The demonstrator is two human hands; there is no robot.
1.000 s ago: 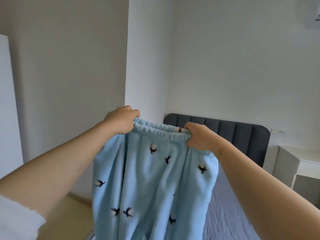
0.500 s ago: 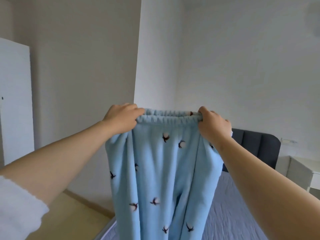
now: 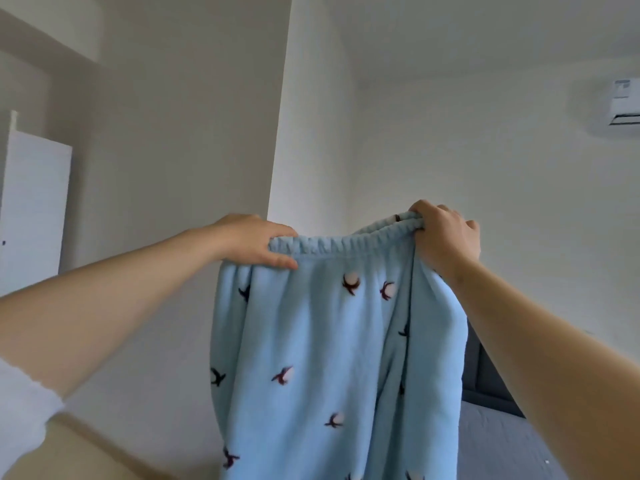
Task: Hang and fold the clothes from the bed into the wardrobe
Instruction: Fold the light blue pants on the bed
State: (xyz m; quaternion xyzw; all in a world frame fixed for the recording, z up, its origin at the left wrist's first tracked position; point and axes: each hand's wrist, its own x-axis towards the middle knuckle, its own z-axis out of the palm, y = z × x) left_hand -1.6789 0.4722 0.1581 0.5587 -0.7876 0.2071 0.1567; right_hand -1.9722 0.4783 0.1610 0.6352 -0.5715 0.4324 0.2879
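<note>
Light blue fleece trousers (image 3: 332, 368) with small dark and white prints hang in the air in front of me, their lower part running out of the frame. My left hand (image 3: 256, 242) grips the left end of the elastic waistband, thumb on the front of the fabric. My right hand (image 3: 445, 237) grips the right end of the waistband, held slightly higher. The waistband is stretched between the two hands. A strip of the grey bed (image 3: 495, 445) shows at the lower right behind the trousers.
A white wardrobe (image 3: 33, 209) stands at the far left against the wall. A wall corner (image 3: 280, 133) runs down behind the trousers. The dark headboard (image 3: 485, 379) peeks out at the right. An air conditioner (image 3: 623, 109) hangs high on the right wall.
Both hands have lifted the trousers higher and spread the waistband wider. My view has tilted upward, so less of the bed and headboard shows.
</note>
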